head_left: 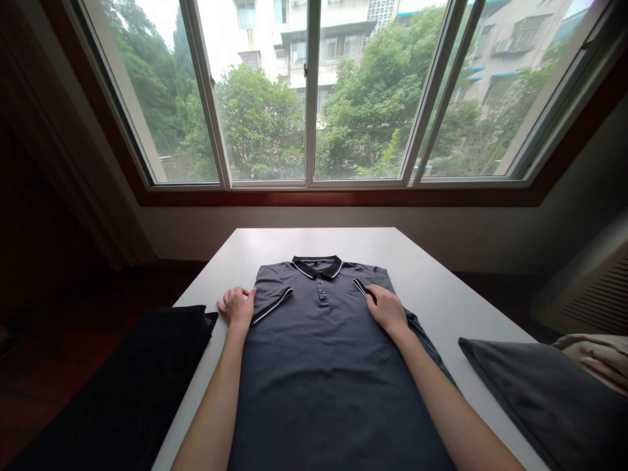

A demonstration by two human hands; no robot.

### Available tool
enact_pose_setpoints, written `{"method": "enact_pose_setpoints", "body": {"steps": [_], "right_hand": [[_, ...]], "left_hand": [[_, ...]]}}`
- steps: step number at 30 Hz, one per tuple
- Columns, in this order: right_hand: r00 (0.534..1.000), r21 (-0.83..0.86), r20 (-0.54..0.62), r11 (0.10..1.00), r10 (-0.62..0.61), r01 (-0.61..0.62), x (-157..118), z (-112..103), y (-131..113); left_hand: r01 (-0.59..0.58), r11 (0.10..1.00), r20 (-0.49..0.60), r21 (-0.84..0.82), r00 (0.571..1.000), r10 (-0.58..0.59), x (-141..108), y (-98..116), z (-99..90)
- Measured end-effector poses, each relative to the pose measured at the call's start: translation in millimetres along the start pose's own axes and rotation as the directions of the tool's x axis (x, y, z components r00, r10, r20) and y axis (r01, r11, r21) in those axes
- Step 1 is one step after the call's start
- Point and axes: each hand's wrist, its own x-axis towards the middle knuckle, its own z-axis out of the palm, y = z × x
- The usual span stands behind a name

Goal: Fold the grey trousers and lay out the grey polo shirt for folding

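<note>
A dark grey polo shirt (318,379) lies front up, its black, white-edged collar (316,267) toward the window. The sleeve on the left (273,302) is folded inward over the chest, its white-striped cuff slanting across the front. My left hand (237,306) rests beside that fold, fingers loosely bent and apart, the thumb touching the shirt's edge. On the other side, my right hand (387,310) pinches the right sleeve's cuff (360,286), which is turned in over the chest. Part of that sleeve is hidden under my fingers. The shirt's lower end runs out of view.
The shirt lies on a white table (314,241) below a sliding window (309,98). Black folded cloth (127,373) is at the left edge. At the right are a dark grey cloth item (540,386) and beige fabric (596,356). A slatted appliance (593,288) stands beyond.
</note>
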Motion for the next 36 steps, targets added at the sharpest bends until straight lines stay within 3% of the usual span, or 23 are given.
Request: {"method": "enact_pose_setpoints", "body": {"steps": [5, 23, 30, 36], "right_hand": [[1.000, 0.000, 0.004, 1.000, -0.001, 0.001, 0.0, -1.4, -0.9], [1.000, 0.007, 0.007, 1.000, 0.002, -0.002, 0.1, -0.5, -0.2], [1.000, 0.011, 0.000, 1.000, 0.004, -0.004, -0.3, -0.2, 0.0], [1.000, 0.009, 0.007, 1.000, 0.006, -0.006, -0.1, -0.2, 0.0]], "left_hand": [[-0.016, 0.999, 0.020, -0.028, 1.000, 0.016, 0.8, 0.4, -3.1], [0.096, 0.990, 0.070, -0.100, 0.994, -0.090, 1.1, 3.8, -7.6], [0.008, 0.997, 0.110, -0.077, 0.994, 0.001, -2.8, 2.1, -8.1], [0.021, 0.997, 0.109, -0.076, 0.994, -0.012, -2.3, 2.1, -7.3]]}}
